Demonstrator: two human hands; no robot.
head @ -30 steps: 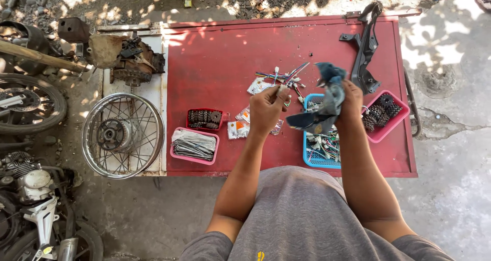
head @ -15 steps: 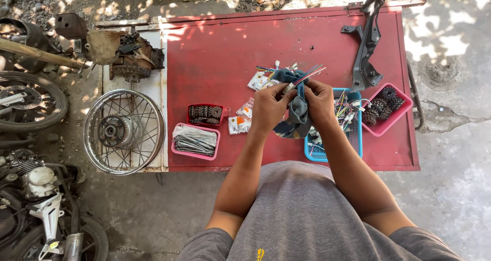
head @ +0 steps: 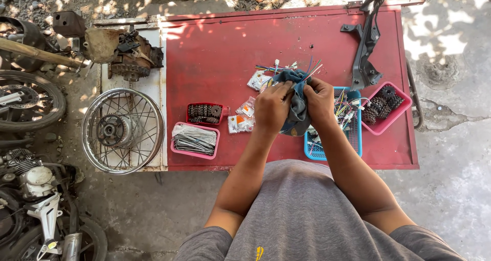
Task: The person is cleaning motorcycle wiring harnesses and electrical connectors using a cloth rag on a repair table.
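Both of my hands are raised over the red table (head: 215, 56) and meet at a blue-grey cloth (head: 297, 105). My left hand (head: 272, 107) grips the cloth's left side and my right hand (head: 319, 100) grips its right side. A bundle of thin coloured wires (head: 286, 67) sticks out from the top of the cloth, wrapped inside it. Below my right hand sits a blue basket (head: 353, 138) of wiring bits.
A pink tray of sprockets (head: 386, 107) and a black metal bracket (head: 365, 41) lie at the right. A red tray of chain parts (head: 204, 111), a pink tray of spokes (head: 194, 138) and small packets (head: 240, 122) lie left. A spoked wheel (head: 123, 130) and engine parts are further left.
My hands have come together from apart. The cloth that hung from my right hand is now bunched around the wires that my left hand held.
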